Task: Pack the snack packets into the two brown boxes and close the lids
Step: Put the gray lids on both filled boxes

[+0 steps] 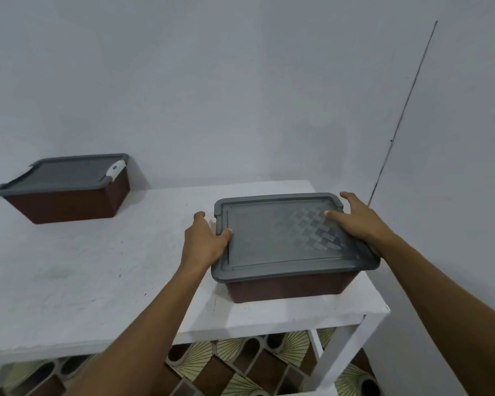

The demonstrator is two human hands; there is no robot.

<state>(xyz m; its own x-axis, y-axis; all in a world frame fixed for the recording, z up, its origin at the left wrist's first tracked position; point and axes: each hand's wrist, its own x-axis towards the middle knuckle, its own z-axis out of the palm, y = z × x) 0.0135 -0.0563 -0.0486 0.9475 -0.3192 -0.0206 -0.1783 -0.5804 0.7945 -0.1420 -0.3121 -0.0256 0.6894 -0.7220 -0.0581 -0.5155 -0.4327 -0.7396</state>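
Two lidded boxes show on my feed. The nearer one, a brown rectangular plastic box (292, 287), stands in the lower right of the frame, close to the right front corner of the white table (97, 267). Its grey plastic lid (286, 238), with a woven pattern across part of its top, lies flat over it. My left hand (206, 241) grips the lid's left end: the thumb presses on top near the rim while the fingers run along the side, their undersides hidden from me. My right hand (360, 221) clasps the right end likewise, thumb lying on the patterned surface, fingers reaching round the back right corner. The second brown plastic box (69, 204) sits at the left edge of the frame, well apart, up against the pale grey wall (240, 81), under a matching grey lid (66, 172) with a white latch (115, 169) at its right end. A thin dark line (406, 110) slants down the wall at the upper right. Beneath the table, brown and cream fan-patterned floor tiles (240, 364) show along the bottom of the frame
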